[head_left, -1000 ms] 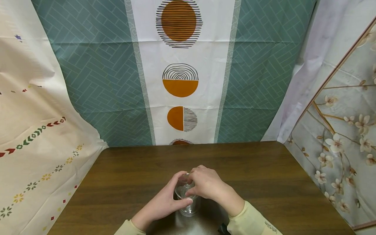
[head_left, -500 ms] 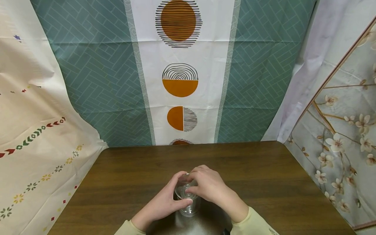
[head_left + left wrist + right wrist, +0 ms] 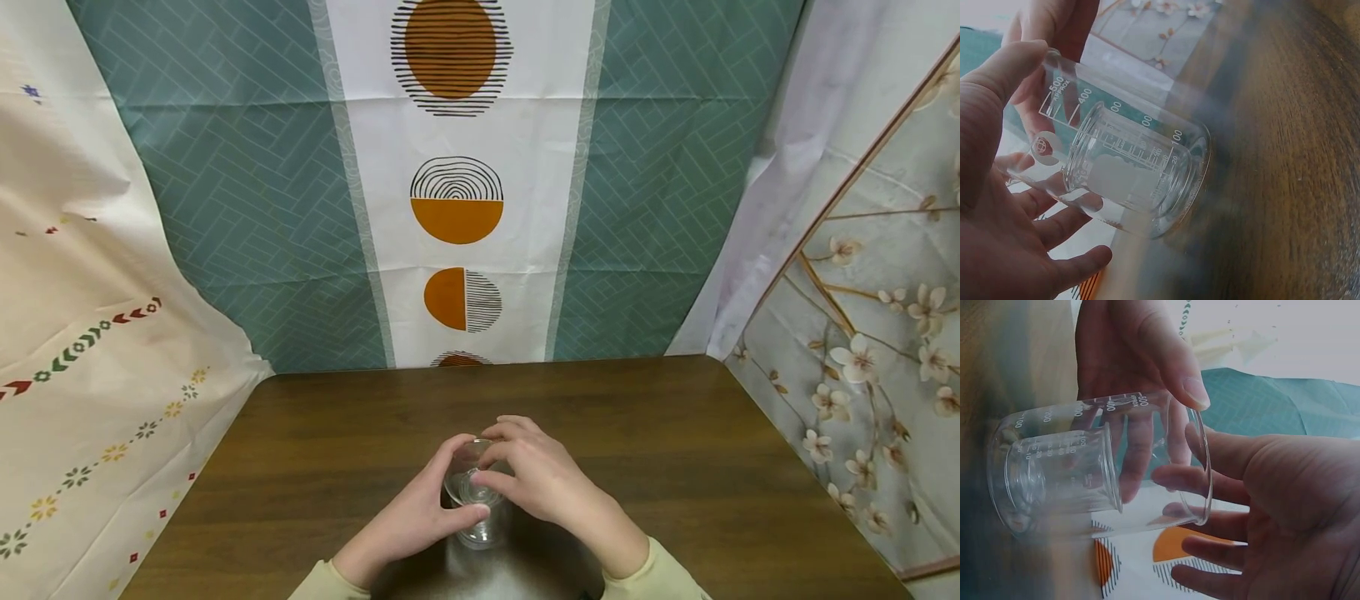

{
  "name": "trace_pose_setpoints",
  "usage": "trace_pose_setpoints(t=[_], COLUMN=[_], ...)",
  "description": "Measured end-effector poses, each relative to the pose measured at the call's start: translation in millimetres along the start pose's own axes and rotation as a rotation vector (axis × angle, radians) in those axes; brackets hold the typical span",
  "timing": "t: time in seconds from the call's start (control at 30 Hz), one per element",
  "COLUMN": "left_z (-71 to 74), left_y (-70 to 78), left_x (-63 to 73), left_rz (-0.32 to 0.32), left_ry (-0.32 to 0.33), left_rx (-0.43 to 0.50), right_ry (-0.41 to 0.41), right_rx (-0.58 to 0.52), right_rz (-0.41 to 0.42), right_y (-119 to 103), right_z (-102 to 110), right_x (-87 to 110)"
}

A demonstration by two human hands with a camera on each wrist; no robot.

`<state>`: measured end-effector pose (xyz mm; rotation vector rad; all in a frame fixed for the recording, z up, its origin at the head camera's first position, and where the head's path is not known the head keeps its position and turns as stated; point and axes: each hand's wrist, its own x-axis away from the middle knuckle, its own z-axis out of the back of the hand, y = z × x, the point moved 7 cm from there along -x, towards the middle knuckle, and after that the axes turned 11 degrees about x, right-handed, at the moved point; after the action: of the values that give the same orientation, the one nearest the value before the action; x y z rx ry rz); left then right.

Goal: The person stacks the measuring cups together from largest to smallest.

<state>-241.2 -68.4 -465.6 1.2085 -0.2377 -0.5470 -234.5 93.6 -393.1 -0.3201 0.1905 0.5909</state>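
A large clear glass beaker (image 3: 477, 539) with white volume marks stands on the wooden table near its front edge. Inside it sits a smaller glass beaker (image 3: 1079, 472), upright, well below the larger one's rim. My left hand (image 3: 411, 518) grips the large beaker's upper side, thumb at the near rim and fingers round the far side. At the mouth, my right hand (image 3: 551, 477) has its fingers spread and relaxed, the thumb and fingertips overlapping the rim in the right wrist view. Nothing shows between the right hand's fingers, and the small beaker lies deeper than their tips.
The dark brown wooden table (image 3: 322, 450) extends to both sides and behind the beakers. A teal and white cloth (image 3: 292, 208) hangs at its back edge. Cream patterned cloth (image 3: 82, 275) borders the left, and floral cloth (image 3: 862, 417) the right.
The right hand's fingers have loosened and spread, and its thumb has risen a little over the mouth. The left hand keeps its grip. The head view has shifted slightly.
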Motion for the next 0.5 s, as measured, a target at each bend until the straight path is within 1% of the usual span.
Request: trace_pose_setpoints(t=[0.2, 0.5], left_z=[-1.5, -1.0], left_y=[0.8, 1.1], left_x=[0.0, 1.0], left_rz=[0.0, 0.008], left_ry=[-0.006, -0.007], left_rx=[-0.006, 0.002], right_ry=[-0.058, -0.063], right_rx=[-0.003, -0.029], right_rz=[0.005, 0.051], right_y=[-0.7, -3.3], right_z=[-4.6, 0.7], right_x=[2.4, 2.9])
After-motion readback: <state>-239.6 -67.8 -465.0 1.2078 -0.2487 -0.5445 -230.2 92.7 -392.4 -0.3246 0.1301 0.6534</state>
